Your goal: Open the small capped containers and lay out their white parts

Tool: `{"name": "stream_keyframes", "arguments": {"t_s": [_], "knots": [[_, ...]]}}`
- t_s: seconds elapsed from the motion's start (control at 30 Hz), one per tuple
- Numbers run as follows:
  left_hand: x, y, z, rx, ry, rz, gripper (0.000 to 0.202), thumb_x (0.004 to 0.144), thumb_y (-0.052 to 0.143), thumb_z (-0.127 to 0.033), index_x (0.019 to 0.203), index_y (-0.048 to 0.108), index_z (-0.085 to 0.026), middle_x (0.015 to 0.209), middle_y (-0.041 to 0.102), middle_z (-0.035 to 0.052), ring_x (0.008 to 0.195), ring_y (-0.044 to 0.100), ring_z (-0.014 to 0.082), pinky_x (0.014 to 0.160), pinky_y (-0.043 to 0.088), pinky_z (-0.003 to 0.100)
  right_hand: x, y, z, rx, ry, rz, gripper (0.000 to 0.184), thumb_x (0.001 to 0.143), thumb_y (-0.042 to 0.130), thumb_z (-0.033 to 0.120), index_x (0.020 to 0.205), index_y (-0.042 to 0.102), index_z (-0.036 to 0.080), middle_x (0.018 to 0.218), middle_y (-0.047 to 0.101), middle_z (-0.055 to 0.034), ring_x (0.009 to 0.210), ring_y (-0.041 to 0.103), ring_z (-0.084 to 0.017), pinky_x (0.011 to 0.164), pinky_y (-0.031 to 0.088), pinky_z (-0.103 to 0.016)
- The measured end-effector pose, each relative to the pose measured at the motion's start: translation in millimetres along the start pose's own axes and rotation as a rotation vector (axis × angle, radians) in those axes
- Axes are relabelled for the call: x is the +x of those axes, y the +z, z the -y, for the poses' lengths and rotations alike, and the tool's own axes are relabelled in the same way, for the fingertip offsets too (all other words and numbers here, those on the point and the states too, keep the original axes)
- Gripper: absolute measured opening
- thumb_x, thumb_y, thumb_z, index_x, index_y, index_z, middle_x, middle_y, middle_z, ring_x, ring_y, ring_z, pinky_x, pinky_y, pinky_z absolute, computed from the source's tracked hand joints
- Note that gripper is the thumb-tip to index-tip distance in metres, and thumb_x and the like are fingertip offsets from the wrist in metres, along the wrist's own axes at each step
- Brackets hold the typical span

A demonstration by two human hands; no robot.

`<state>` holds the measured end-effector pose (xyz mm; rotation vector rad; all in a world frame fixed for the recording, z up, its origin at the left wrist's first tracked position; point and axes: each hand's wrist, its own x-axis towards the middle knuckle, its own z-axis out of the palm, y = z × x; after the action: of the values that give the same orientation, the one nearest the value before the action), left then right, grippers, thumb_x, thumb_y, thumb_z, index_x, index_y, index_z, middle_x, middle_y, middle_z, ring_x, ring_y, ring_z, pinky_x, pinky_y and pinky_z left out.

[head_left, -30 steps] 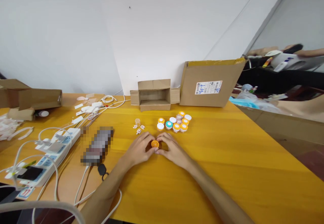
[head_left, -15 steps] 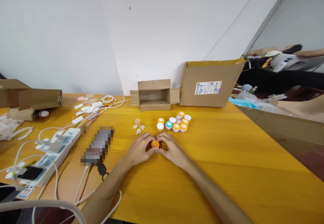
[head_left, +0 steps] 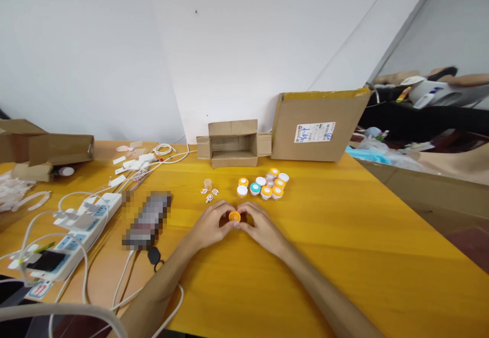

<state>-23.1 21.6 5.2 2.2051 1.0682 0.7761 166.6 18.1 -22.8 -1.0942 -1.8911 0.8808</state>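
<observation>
An orange round cap (head_left: 234,217) is held between my two hands, its hollow side facing up toward me. My left hand (head_left: 212,224) grips its left edge with thumb and fingers. From the other side, my right hand (head_left: 261,226) pinches the right edge. Both thumbs meet at the near rim. Just beyond my hands stands a cluster of small round jars with orange, white and teal lids (head_left: 266,191). Left of them are a small clear cup (head_left: 207,184) and several little white cut-out plastic pieces (head_left: 209,198).
An open cardboard box (head_left: 234,144) lies at the back, beside a large carton (head_left: 319,127) against the wall. On the left are a power strip (head_left: 82,236) with cables, a blurred-out phone (head_left: 148,220), white scraps and another opened box (head_left: 61,148).
Almost nothing differs. My hands keep the orange cap in nearly the same spot, with only a very slight shift.
</observation>
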Motion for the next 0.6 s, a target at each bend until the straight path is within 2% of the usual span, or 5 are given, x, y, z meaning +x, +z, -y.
{"name": "stream_keyframes", "arguments": {"t_s": [0.13, 0.3, 0.37, 0.5, 0.6], "knots": [[1.4, 0.5, -2.1, -0.078, -0.031, -0.045, 0.014, 0.088, 0.062, -0.033, 0.092, 0.067, -0.021, 0.088, 0.066, 0.0030, 0.078, 0.059, 0.0173, 0.076, 0.049, 0.030, -0.4, 1.6, 2.6, 0.157, 0.081, 0.002, 0.012, 0.082, 0.067, 0.033, 0.087, 0.060, 0.024, 0.084, 0.067, 0.0012, 0.077, 0.062, -0.018, 0.075, 0.049, -0.033], [1.8, 2.5, -1.3, -0.148, -0.042, -0.063, 0.020, 0.088, 0.064, -0.036, 0.099, 0.070, -0.021, 0.093, 0.068, 0.0047, 0.081, 0.061, 0.0179, 0.077, 0.050, 0.031, -0.2, 6.8, -0.5, 0.540, 0.234, 0.057, 0.032, 0.074, 0.077, 0.043, 0.089, 0.055, 0.024, 0.073, 0.066, 0.0041, 0.064, 0.062, -0.014, 0.060, 0.050, -0.028], [2.0, 2.9, -0.5, -0.159, -0.033, -0.062, 0.021, 0.088, 0.063, -0.037, 0.100, 0.071, -0.022, 0.095, 0.069, 0.0052, 0.083, 0.062, 0.0184, 0.078, 0.051, 0.031, 0.6, 6.7, -2.4, 0.649, 0.264, 0.075, 0.039, 0.069, 0.082, 0.043, 0.089, 0.055, 0.024, 0.073, 0.068, 0.0040, 0.065, 0.064, -0.014, 0.065, 0.053, -0.029], [2.4, 2.7, 0.3, -0.177, 0.003, -0.094, 0.023, 0.090, 0.061, -0.035, 0.107, 0.069, -0.022, 0.101, 0.070, 0.0063, 0.089, 0.063, 0.0195, 0.084, 0.052, 0.034, 2.0, 1.8, -2.8, 0.738, 0.283, 0.059, 0.043, 0.063, 0.088, 0.038, 0.092, 0.060, 0.023, 0.087, 0.074, 0.0000, 0.080, 0.069, -0.017, 0.086, 0.055, -0.036], [2.2, 2.2, -0.6, -0.184, 0.015, -0.094, 0.025, 0.091, 0.060, -0.034, 0.112, 0.068, -0.022, 0.106, 0.070, 0.0071, 0.093, 0.064, 0.0205, 0.088, 0.051, 0.036, 1.5, -1.1, -0.6, 0.782, 0.320, 0.044, 0.045, 0.061, 0.089, 0.036, 0.097, 0.065, 0.022, 0.091, 0.075, -0.0020, 0.086, 0.070, -0.018, 0.092, 0.054, -0.038]]}}
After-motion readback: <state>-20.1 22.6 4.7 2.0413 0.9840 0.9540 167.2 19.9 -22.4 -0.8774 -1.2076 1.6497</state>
